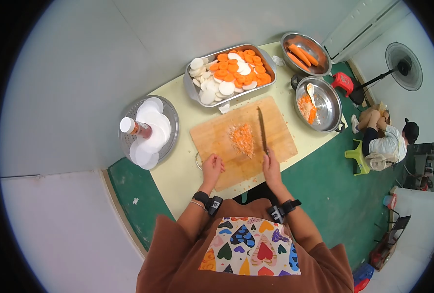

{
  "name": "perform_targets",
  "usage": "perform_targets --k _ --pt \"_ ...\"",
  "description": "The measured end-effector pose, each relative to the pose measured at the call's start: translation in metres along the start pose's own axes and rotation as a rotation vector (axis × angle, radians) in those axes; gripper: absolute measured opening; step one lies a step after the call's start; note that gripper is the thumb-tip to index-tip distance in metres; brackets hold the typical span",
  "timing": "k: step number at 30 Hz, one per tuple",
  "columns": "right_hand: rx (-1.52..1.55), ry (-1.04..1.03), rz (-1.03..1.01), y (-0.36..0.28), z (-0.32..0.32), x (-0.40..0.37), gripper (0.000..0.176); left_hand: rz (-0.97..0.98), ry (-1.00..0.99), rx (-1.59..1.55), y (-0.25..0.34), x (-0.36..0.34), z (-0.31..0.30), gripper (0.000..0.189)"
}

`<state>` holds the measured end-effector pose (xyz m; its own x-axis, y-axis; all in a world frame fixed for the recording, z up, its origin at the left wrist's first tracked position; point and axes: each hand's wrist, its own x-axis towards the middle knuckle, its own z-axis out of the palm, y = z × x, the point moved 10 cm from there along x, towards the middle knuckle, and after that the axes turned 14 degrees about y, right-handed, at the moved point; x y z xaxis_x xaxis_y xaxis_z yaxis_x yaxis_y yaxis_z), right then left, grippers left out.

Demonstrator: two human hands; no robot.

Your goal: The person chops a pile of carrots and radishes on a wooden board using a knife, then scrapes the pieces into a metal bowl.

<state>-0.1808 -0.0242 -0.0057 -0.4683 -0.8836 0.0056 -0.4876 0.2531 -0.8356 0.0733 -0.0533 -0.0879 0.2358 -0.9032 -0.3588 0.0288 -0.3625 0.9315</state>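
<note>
My right hand is wrapped around the handle of a kitchen knife, whose long dark blade points away from me over the right part of a wooden cutting board. Left of the blade lies a pile of finely chopped carrot, mixed with paler bits. My left hand is at the board's near left edge, fingers curled in, with nothing visible in them. It is apart from both the pile and the knife.
Behind the board stands a metal tray of carrot and white slices. A steel pan with a spoon and a bowl of carrots are at right. Left is a perforated plate holding white discs and a jar. A person sits far right.
</note>
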Motion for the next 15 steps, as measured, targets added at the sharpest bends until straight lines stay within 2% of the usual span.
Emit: perform_targets --k 2,5,7,11,13,14,15 --pt "0.004 0.047 -0.073 0.006 -0.018 0.022 0.039 -0.009 -0.005 -0.008 0.003 -0.002 -0.002 0.016" --pt "-0.073 -0.077 -0.05 0.015 -0.027 0.051 0.039 -0.003 0.055 0.009 0.007 -0.006 -0.012 0.015" --pt "-0.101 -0.149 -0.189 0.009 -0.022 0.064 0.039 -0.008 0.133 -0.004 0.003 -0.009 -0.026 0.016" --pt "-0.076 -0.236 -0.315 -0.002 -0.003 0.083 0.04 0.046 0.207 0.007 0.001 -0.015 -0.043 0.014" --pt "-0.114 -0.406 -0.333 -0.007 0.013 0.084 0.041 0.069 0.277 0.017 0.001 -0.018 -0.051 0.011" --pt "-0.107 -0.421 -0.345 -0.013 0.014 0.088 0.041 0.071 0.298 0.015 -0.002 -0.019 -0.053 0.011" --pt "-0.161 -0.504 -0.361 -0.015 0.019 0.088 0.041 0.201 0.371 0.112 0.007 -0.023 -0.058 0.009"
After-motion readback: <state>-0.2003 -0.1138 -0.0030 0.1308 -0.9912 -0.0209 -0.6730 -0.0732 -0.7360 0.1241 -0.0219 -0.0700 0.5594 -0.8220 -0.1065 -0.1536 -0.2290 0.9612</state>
